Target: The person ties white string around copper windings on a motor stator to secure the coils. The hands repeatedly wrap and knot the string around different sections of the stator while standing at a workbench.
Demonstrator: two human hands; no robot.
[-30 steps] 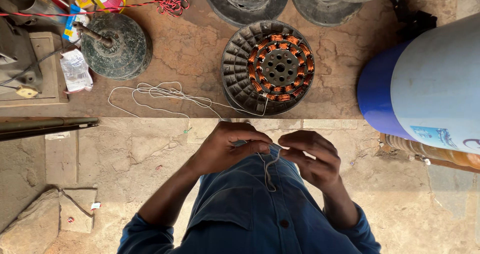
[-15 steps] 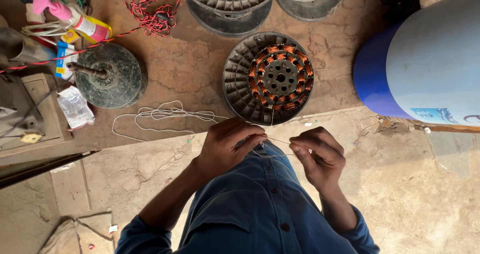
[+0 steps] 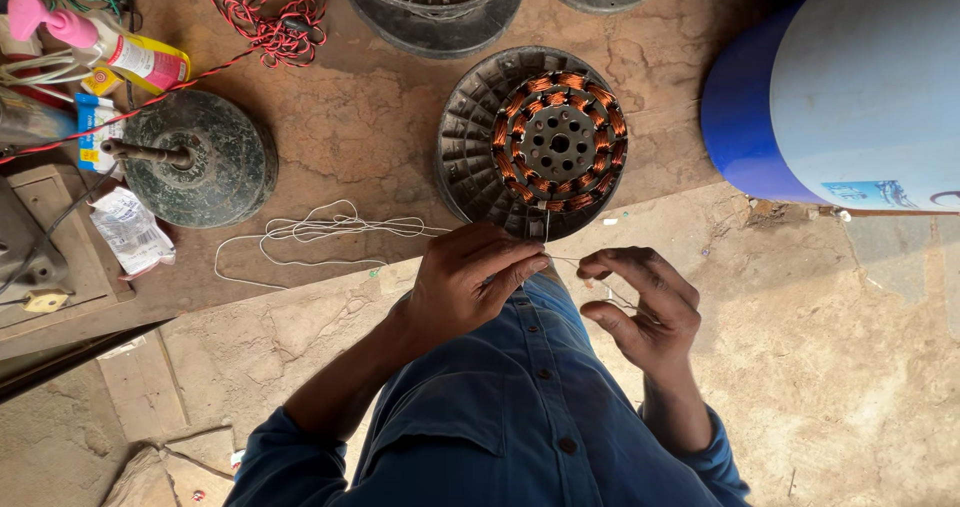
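Where the brown counter meets the paler floor, the things lie as follows, largest first.

Barrel: a blue drum (image 3: 745, 117) with a pale grey top fills the upper right corner, well apart from both hands.

Counter: a worn brown counter (image 3: 340, 117) carries the motor parts, bottles and wires; its front edge runs just above the hands.

Stator: a round dark ribbed housing (image 3: 470, 147) lies flat near the counter's front edge, with a ring of copper coils (image 3: 520, 172) around a grey perforated hub. It sits just above the hands.

Fan cover: a dark green domed disc (image 3: 215, 162) with a short shaft lies to the left of the stator, apart from it.

String: a thin white string (image 3: 300, 232) lies in loose loops on the counter between the domed disc and the stator. One strand runs to the hands, and another thin strand drops from the stator's lower rim to the left hand's fingertips.

Left hand: the left hand (image 3: 465, 282) is closed in a pinch, thumb and fingertips gripping the string just below the stator; the wrist is bent and the forearm comes up from a blue sleeve.

Right hand: the right hand (image 3: 640, 302) is half curled, palm turned inward, fingertips pinching the same string beside the left hand, nearly touching it.
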